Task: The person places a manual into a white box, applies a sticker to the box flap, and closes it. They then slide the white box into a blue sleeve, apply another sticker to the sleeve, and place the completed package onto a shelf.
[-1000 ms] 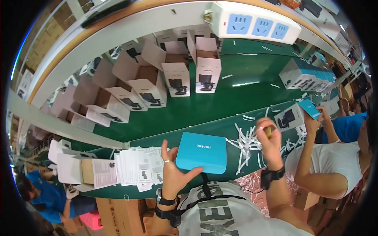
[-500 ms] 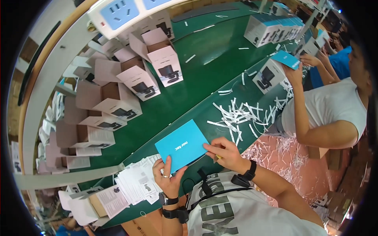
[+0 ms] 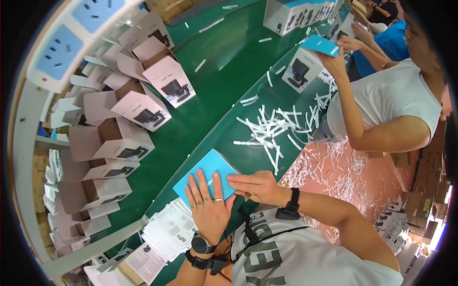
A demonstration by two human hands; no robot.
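Note:
A carton with a bright blue top (image 3: pixel 212 159) rests on the near edge of the green table in front of me. My left hand (image 3: pixel 208 207) lies flat across that top, fingers spread. At the top's right edge, my right hand (image 3: pixel 260 187) has its index and middle fingers laid together on the rim. Its other fingers curl in, and the thumb is mostly hidden against the carton's side. Just left of the carton, a fanned pile of printed white leaflets (image 3: pixel 171 226) touches the table edge.
White paper strips (image 3: pixel 269 125) lie heaped beyond the carton. Open white boxes (image 3: pixel 129 138) line the left side below a power strip (image 3: pixel 59 50). At right a co-worker (image 3: pixel 381 100) handles another blue-topped box (image 3: pixel 301 69). Strips litter the reddish floor (image 3: pixel 329 164).
My left hand has gone from gripping the carton's near corner to lying flat on its blue top. My right hand has shifted slightly left and down along the edge. The view has swung right.

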